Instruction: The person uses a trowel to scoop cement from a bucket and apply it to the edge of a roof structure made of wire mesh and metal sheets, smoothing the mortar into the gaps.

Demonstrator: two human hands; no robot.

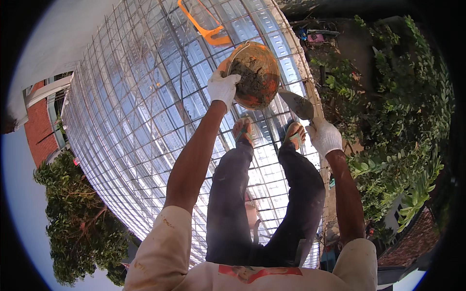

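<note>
My left hand, in a white knit glove, is closed on the left rim of an orange bucket. Grey-brown wet mortar lies inside it, with smears on the wall. To the right, my gloved right hand is wrapped around the handle of a trowel. The blade, stained with mortar, points up and left toward the bucket's lower right side. Whether the blade's tip touches the bucket I cannot tell. Most of the trowel's handle is hidden in my fist.
A rebar grid covers shiny corrugated metal decking; my sandalled feet stand on it. An orange hacksaw-like frame lies beyond the bucket. The slab's edge runs along my right, with leafy plants below it.
</note>
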